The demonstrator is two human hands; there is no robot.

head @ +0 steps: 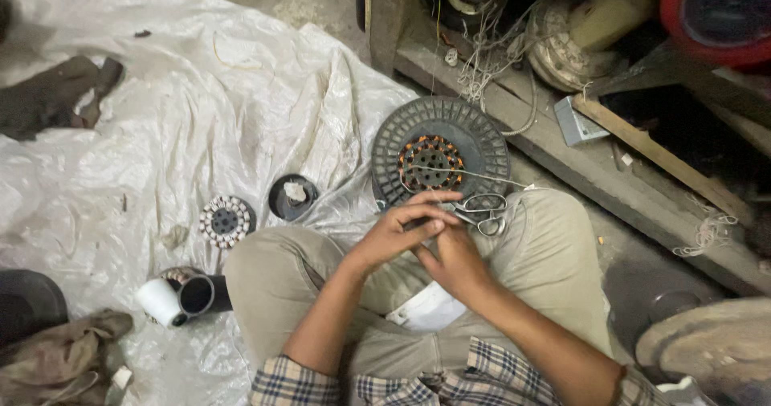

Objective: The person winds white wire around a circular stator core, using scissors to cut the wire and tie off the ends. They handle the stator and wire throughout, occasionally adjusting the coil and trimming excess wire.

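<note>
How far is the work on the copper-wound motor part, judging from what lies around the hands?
Done: the stator already carries copper coils and sits in a round dark housing. In hand: the left hand and right hand meet over the lap, pinching something too small to tell; a thread runs across the stator, scissors beside the hands. Left: a second stator lies apart, seemingly bare, on the plastic sheet.

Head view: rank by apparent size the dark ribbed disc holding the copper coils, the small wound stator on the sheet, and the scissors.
1. dark ribbed disc, clearly largest.
2. small wound stator and scissors look alike; the scissors are partly hidden by the hands, so unranked.
</note>
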